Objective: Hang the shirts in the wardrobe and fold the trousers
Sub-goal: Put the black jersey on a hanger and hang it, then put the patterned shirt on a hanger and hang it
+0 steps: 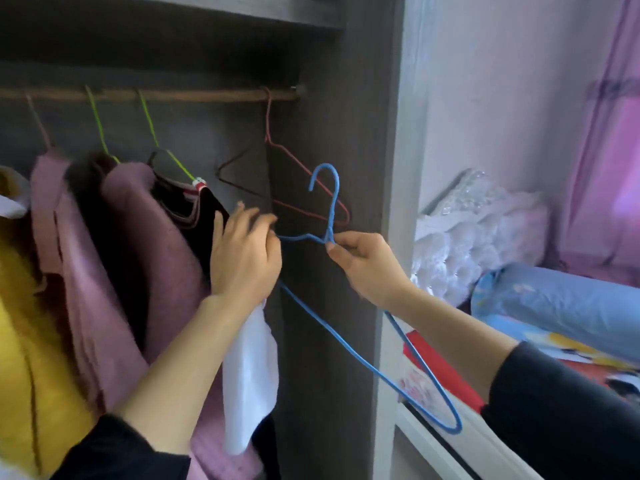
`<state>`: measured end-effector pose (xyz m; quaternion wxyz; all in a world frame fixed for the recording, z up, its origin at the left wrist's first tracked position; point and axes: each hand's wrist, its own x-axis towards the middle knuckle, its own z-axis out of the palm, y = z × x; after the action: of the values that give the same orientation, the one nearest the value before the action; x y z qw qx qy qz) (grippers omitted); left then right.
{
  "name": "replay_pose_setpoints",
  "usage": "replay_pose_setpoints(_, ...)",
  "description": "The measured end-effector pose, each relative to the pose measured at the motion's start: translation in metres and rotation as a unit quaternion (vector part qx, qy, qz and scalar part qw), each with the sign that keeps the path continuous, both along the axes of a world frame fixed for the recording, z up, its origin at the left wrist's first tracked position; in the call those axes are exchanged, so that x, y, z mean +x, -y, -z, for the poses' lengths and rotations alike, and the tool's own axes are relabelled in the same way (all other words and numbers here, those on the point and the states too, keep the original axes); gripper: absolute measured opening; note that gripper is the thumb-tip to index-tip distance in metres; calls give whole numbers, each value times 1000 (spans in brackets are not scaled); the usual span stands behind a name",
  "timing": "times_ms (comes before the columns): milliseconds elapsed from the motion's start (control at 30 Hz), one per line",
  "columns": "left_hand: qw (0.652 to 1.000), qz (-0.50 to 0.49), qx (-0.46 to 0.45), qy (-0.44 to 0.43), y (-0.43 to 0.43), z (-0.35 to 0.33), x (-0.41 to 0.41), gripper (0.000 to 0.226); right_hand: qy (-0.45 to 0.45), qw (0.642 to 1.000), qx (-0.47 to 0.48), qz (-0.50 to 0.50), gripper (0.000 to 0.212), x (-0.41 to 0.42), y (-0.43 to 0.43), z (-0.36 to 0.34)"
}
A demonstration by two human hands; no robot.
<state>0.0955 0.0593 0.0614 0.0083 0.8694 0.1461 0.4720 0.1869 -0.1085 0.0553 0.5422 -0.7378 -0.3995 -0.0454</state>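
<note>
You're mid-hanging: your right hand (363, 268) pinches the blue hanger (333, 209) at its neck, centre frame; your left hand (244, 251) grips its shoulder, with a white shirt (249, 375) dangling below. Next, thread the shirt on, then hook the rail (173, 95) upper left

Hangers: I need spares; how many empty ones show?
3: a blue hanger between left hand and right hand, a red hanger on the rail, a dark hanger beside it. More may be hidden.

Both hands (246, 252) (363, 268) hold a blue hanger (349, 348) before the wardrobe (346, 133).
</note>
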Motion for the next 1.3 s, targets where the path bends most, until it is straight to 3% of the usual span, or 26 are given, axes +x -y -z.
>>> replay_pose_setpoints(267, 981, 172, -77, -48, 181, 106, 9, 40, -97, 993, -53, 26, 22, -20, 243, 67)
replay_pose_setpoints(467, 932, 283, -125, -186, 360, 184, 19, 32, -141, 971, -109, 159, 17, -52, 431, 129)
replay_pose_setpoints(733, 840, 410, -93, -344, 584, 237, 59, 30, -215, 896, -140, 362, 37, -101, 631, 177)
replay_pose_setpoints(900, 777, 475, -54, -410, 714, 261, 90, 29, -249, 843, -139, 457, 36, -107, 738, 199)
replay_pose_setpoints(1167, 699, 476, -7, -533, 858, 304, 174, 34, -284, 734, -189, 587, 36, -60, 875, 238)
replay_pose_setpoints(1300, 677, 475, 21, -562, 927, 323, 224, 36, -309, 685, -183, 634, 29, -32, 939, 259)
